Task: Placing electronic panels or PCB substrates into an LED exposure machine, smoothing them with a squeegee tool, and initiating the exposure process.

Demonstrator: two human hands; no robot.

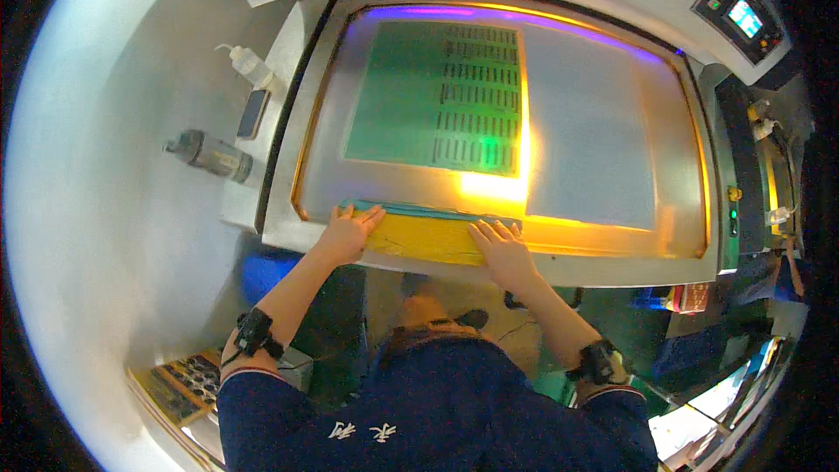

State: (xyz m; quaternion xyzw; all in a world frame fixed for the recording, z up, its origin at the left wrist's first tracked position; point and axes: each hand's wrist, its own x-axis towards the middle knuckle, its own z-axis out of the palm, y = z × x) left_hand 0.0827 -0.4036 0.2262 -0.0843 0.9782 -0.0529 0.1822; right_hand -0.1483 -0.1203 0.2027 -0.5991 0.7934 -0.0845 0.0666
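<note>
My left hand (351,234) rests on the left end of a wrinkled yellow sheet (424,240) at the machine's front edge, its fingers stretched over a rolled or folded teal strip (428,211). Toward the sheet's right end lies my right hand (507,252), palm down, fingers extended and slightly spread. Whether the sheet is cloth or film I cannot tell. Beyond the hands, a green panel (398,92) with rows of small dark bars lies on the lit glass bed. A bluish-grey panel (590,122) lies to its right, past a bright yellow glowing strip.
On the left ledge are a white squeeze bottle (251,65), a phone (253,114) and a dark drink bottle (210,156). A control panel (743,17) with a lit screen is at the upper right. The bed's metal frame (603,269) runs along the front.
</note>
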